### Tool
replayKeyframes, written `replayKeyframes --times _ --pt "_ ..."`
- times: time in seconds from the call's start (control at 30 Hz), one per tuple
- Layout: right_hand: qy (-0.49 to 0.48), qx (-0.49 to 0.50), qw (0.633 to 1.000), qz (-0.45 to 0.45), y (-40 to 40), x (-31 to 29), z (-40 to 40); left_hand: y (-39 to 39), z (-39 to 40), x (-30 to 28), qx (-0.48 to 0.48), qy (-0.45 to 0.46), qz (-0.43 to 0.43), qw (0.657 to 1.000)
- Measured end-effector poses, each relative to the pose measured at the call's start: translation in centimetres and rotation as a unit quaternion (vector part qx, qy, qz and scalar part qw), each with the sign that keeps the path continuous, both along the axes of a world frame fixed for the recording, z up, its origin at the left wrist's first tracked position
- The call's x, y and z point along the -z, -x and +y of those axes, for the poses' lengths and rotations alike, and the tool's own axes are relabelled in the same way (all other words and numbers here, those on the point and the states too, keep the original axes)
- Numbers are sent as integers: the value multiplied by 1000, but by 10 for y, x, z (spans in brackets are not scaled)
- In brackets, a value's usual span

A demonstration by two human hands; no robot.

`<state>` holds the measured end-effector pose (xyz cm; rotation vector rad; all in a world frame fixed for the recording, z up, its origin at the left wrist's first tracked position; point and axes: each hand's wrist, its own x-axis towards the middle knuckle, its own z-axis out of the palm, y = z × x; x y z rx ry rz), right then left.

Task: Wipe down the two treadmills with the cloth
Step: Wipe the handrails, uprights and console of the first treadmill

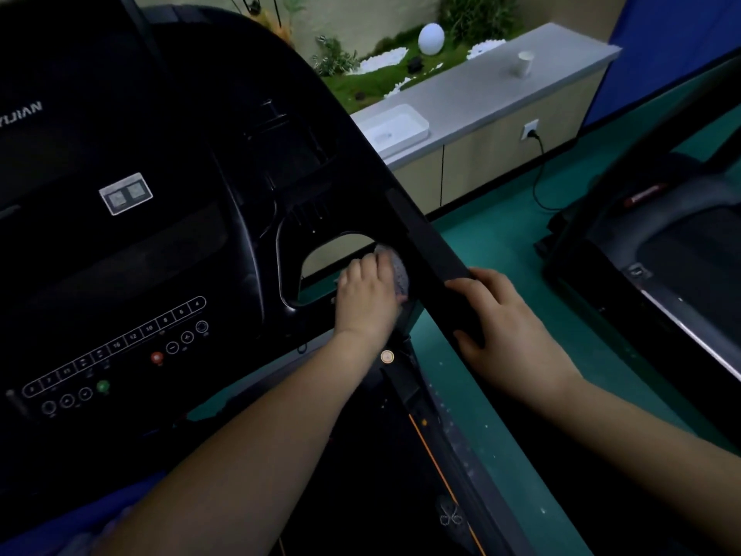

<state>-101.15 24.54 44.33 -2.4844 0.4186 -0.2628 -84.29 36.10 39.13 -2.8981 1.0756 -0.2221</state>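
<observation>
Pressing a grey cloth [395,270] against the inner side of the near treadmill's right handrail [431,250], our left hand [367,296] has its fingers curled shut over the cloth, just below the oval opening in the console frame. The grip of that hand is clamped on the cloth, which bulges out past the fingertips toward the rail. Our right hand [507,327] wraps the same handrail further down, thumb underneath and fingers over the top, so its grip is closed around the padded black bar.

The near treadmill [160,194] fills the left of the view: a dark console with a row of numbered speed keys, a red button [156,357] and a green button [103,386]. The second treadmill [661,250] stands to the right, well apart across a strip of green floor [493,242].

Beyond both runs a grey worktop [481,94] carrying a white tray [395,128] and a paper cup [524,64]. A black cable [539,170] hangs from a wall socket in the cabinet front below it.
</observation>
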Motion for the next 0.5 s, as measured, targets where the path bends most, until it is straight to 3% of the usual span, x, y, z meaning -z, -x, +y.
replayKeyframes --times 0.23,0.4,0.5 --pt "-24 5 1000 5 3 -3 0 0 114 4 -2 -91 -80 993" --pt "-23 14 1000 14 3 -4 2 -1 47 8 -33 -80 -93 992" --pt "-11 17 1000 16 3 -4 4 2 -2 1 -14 -71 -39 997"
